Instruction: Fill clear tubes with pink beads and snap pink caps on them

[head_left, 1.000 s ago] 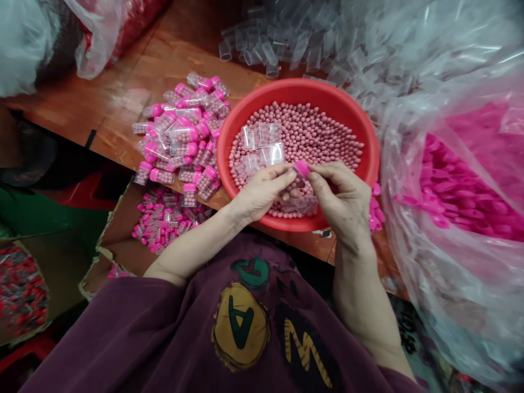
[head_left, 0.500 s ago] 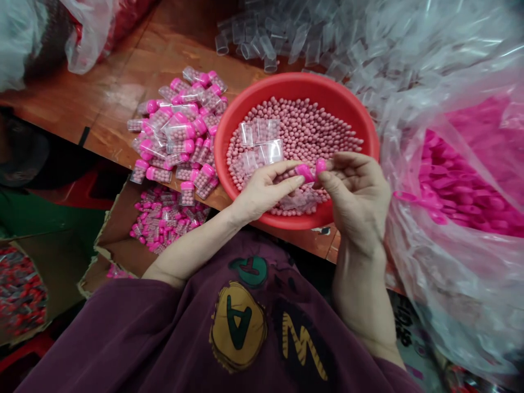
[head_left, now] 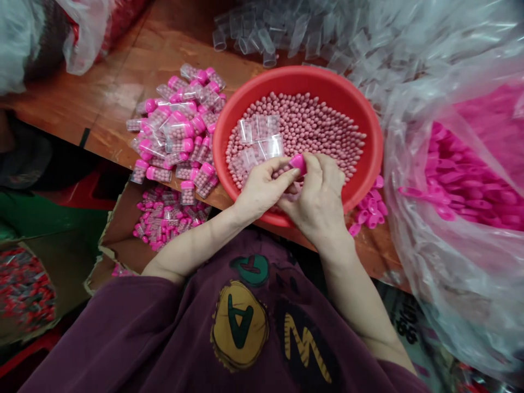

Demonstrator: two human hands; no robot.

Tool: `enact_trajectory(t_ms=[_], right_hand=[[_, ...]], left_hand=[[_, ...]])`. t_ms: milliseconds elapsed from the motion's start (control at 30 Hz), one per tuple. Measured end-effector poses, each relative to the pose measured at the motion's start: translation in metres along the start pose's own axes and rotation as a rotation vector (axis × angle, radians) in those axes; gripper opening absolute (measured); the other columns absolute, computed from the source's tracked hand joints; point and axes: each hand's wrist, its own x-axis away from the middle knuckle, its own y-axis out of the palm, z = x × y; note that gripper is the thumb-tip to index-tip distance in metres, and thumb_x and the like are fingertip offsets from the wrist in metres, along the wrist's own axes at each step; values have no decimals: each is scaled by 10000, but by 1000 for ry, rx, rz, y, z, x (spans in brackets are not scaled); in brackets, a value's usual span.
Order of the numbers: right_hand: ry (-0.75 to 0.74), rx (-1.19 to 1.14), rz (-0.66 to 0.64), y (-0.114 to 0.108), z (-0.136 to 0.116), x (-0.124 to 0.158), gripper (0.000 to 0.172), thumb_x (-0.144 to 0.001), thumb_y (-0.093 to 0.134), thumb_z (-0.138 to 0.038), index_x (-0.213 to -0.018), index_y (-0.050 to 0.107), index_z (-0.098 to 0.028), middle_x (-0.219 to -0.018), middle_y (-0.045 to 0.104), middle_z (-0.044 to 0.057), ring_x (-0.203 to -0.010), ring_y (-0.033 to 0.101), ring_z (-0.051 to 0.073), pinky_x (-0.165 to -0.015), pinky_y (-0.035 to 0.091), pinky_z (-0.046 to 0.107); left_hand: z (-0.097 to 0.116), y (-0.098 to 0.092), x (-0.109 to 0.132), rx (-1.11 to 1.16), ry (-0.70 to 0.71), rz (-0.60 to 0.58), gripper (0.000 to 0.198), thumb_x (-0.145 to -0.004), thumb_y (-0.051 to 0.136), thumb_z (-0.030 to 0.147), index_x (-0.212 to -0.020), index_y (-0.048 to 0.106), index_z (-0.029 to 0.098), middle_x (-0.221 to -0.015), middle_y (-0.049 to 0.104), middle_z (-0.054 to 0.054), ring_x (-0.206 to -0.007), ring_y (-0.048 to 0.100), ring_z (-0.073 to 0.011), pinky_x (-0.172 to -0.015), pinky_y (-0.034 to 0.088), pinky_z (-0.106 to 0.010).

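My left hand (head_left: 264, 185) and my right hand (head_left: 321, 196) meet over the near side of a red basin (head_left: 368, 125) full of small pink balls (head_left: 315, 125). Between their fingertips sits a small tube with a bright pink cap (head_left: 298, 162); my right thumb and fingers press on the cap while my left fingers pinch the tube below it. Most of the tube is hidden by the fingers. Several empty clear tubes (head_left: 262, 139) lie on the balls just beyond my left hand.
A heap of filled, pink-capped tubes (head_left: 180, 131) lies left of the basin, and more fill a cardboard box (head_left: 164, 218) below the table edge. Loose pink caps (head_left: 368, 210) lie right of the basin. A plastic bag of pink caps (head_left: 470, 180) bulges at the right; empty clear tubes (head_left: 278, 33) are piled behind.
My right hand turned over and moved left, closing down onto the pink cap against my left hand. The loose caps by the basin are now uncovered.
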Motion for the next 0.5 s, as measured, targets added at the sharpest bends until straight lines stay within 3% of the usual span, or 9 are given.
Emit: enact_trajectory(t_ms=[67,167,400,500], right_hand=[[-11,-11,71,6,-2,-2,604,-992,754,-343,-1547,525,-273,-1375,719,200,-1255,696,404,-1055,624,628],[-54,-45,121,6,-1,-5,593,-940,764,-337,-1487,548,-257,-1266,706,157,-1165,703,355,-984,664,570],[-43,-122,145,10,3,0,548,-960,743,-320,-1479,590,-238,-1327,677,179,-1241,666,396,-1076,595,655],[-18,-82,140,13,-1,2,517,-974,736,-366,-1453,597,-231,-1268,683,183,-1168,664,412,-1033,571,682]], left_hand=[[-1,-1,-1,-24,6,-11,87,-966,862,140,-1006,792,171,-749,709,52,-677,658,-84,-719,550,-203],[-3,-2,0,-40,-2,-72,124,-959,899,213,-1029,801,182,-738,707,43,-668,659,-103,-707,559,-225],[-2,-2,1,-19,43,-103,229,-894,978,262,-1034,813,185,-821,730,45,-659,631,-91,-687,544,-232],[1,-1,1,8,-2,-112,245,-884,996,270,-980,795,169,-814,710,47,-644,598,-75,-664,520,-229]])
